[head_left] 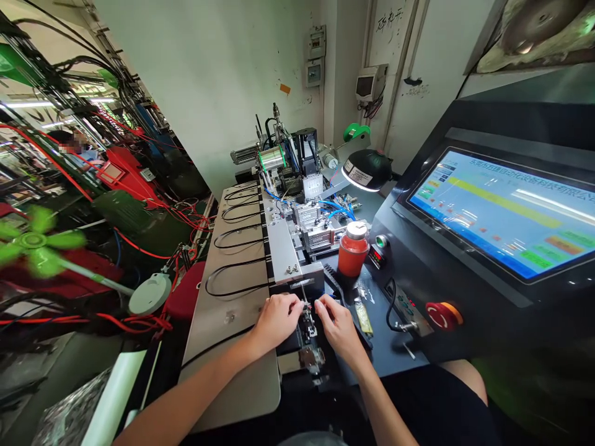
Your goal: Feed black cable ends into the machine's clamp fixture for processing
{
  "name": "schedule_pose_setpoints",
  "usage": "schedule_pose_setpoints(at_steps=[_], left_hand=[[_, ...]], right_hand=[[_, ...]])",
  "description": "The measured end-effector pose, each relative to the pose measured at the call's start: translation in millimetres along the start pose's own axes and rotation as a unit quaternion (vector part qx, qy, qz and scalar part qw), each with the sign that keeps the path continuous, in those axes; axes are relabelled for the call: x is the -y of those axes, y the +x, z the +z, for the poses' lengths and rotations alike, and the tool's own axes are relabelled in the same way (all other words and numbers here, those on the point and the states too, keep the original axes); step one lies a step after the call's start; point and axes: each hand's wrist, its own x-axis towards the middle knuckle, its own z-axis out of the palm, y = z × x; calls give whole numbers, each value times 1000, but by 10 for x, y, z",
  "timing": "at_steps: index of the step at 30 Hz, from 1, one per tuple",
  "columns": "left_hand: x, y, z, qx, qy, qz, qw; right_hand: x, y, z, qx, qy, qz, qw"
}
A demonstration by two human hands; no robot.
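My left hand (277, 319) is closed at the near end of the machine's track, thumb and fingertips pressed together beside a small metal fixture (308, 322). From the fixture's right side my right hand (338, 321) reaches in, its fingers also pinched together. Whatever lies between the fingertips of either hand is too small to make out. A black cable (223, 342) curves over the beige tabletop (232, 387) and passes under my left hand. Farther along, several looped black cables (237, 292) run into the track with its silver cover plate (284, 251).
A red bottle with a white cap (352, 254) stands right of the track, near a black lamp (369, 168). A touchscreen (506, 210) and a red emergency-stop button (441, 314) are at the right. To the left are a green fan (35, 240) and a person (83, 158) among machines.
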Motion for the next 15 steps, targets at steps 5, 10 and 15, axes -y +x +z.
schedule_pose_setpoints(at_steps=[5,10,15], left_hand=[[-47,35,7,6,49,-8,999],[-14,-48,36,-22,84,14,996],[169,-193,80,-91,102,159,978]], right_hand=[[-24,97,99,27,46,-2,999],[-62,93,151,22,75,-3,997],[-94,59,187,2,94,2,996]])
